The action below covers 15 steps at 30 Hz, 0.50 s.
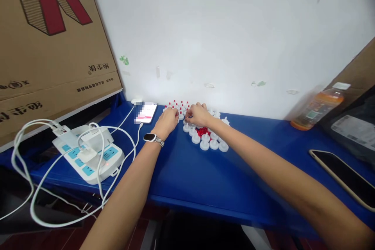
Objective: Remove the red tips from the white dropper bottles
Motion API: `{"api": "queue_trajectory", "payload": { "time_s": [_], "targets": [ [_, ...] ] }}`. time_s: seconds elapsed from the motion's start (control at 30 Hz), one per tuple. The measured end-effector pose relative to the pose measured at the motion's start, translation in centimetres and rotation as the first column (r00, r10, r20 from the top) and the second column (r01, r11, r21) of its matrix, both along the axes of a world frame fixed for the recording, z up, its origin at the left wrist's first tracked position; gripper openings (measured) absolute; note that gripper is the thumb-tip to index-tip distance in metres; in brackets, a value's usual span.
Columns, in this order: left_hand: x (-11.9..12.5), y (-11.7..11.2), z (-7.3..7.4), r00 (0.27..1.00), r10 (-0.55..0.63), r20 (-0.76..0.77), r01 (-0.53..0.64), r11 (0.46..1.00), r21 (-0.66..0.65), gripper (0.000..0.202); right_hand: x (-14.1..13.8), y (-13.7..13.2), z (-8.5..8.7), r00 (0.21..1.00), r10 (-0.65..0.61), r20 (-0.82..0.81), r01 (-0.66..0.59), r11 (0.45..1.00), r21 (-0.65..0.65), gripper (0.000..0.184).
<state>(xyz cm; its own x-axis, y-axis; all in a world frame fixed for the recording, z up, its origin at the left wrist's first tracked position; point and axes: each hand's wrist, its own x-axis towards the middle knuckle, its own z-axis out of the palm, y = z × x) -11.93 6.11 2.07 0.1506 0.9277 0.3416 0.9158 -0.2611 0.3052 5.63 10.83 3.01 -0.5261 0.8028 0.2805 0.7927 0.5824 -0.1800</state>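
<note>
My left hand [170,119] is closed with curled fingers at the left side of a group of white nozzle caps fitted with small red tips [182,106]. Whatever it grips is hidden. My right hand [198,115] reaches in from the right, its fingers bent down and pinched together over the caps; I cannot make out what is in them. Below it, several white nozzle caps [204,145] without red tips stand upright on their round bases. A heap of small red tips [202,131] lies among them.
On the blue table [187,175] a charging phone [146,113] lies at left, near a power strip [90,156] with looping white cables. At right are an orange drink bottle [319,107] and another phone [345,175]. A large cardboard box [55,47] stands left; a white wall is behind.
</note>
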Motion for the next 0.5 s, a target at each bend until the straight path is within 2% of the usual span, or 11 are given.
{"api": "queue_trajectory", "payload": {
  "time_s": [0.1, 0.2, 0.33, 0.43, 0.5],
  "targets": [
    [-0.6, 0.3, 0.2, 0.997, -0.025, 0.079, 0.023, 0.999, 0.023, 0.015, 0.4, -0.3, 0.3, 0.998, -0.018, -0.056, 0.019, 1.000, 0.007, 0.013],
    [-0.8, -0.2, 1.4, 0.966, -0.079, 0.245, 0.063, 0.995, 0.072, 0.011, 1.3, -1.5, 1.0, 0.973, -0.016, -0.232, 0.020, 1.000, 0.012, 0.025],
    [1.0, -1.8, 3.1, 0.819, -0.268, 0.507, 0.236, 0.963, 0.128, 0.019, 3.0, -4.7, 1.8, 0.848, 0.137, -0.512, -0.161, 0.987, -0.001, 0.040],
    [3.4, -2.9, 3.3, 0.754, -0.378, 0.537, 0.352, 0.923, 0.157, 0.023, 4.6, -7.1, 1.6, 0.771, 0.107, -0.628, -0.170, 0.985, -0.042, 0.026],
    [4.8, -3.3, 2.9, 0.776, -0.443, 0.449, 0.414, 0.895, 0.168, 0.024, 5.9, -8.1, 1.1, 0.712, 0.051, -0.700, -0.165, 0.982, -0.096, 0.025]
  ]
}}
